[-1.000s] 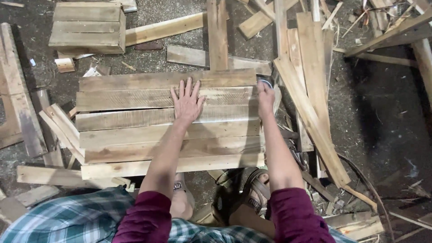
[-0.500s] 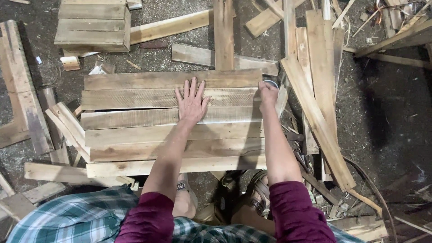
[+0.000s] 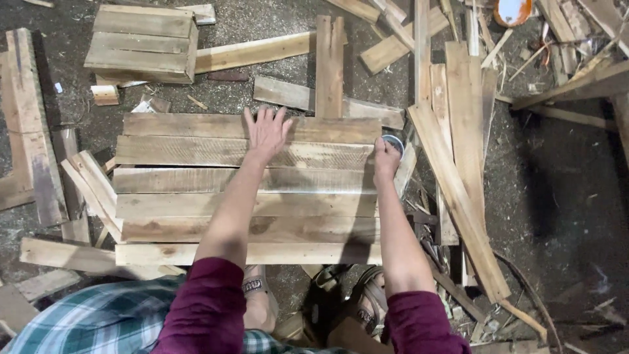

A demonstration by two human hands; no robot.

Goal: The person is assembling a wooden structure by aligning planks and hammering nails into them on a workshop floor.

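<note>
A panel of several wooden slats (image 3: 196,196) lies flat on the ground in front of me. My left hand (image 3: 266,131) rests flat on its far slats, fingers spread, holding nothing. At the panel's right edge my right hand (image 3: 385,159) is closed around a small round container (image 3: 395,141) with a pale rim. The container is mostly hidden by my fingers.
Loose planks and offcuts (image 3: 458,164) are piled to the right. A small slatted crate (image 3: 144,42) stands at the far left, with more boards (image 3: 29,124) along the left side. An upright board (image 3: 329,65) lies beyond the panel. My sandalled feet (image 3: 367,308) are below it.
The view has shifted slightly. My left hand has slid a little farther up the slats. My right hand stays at the panel's right edge.
</note>
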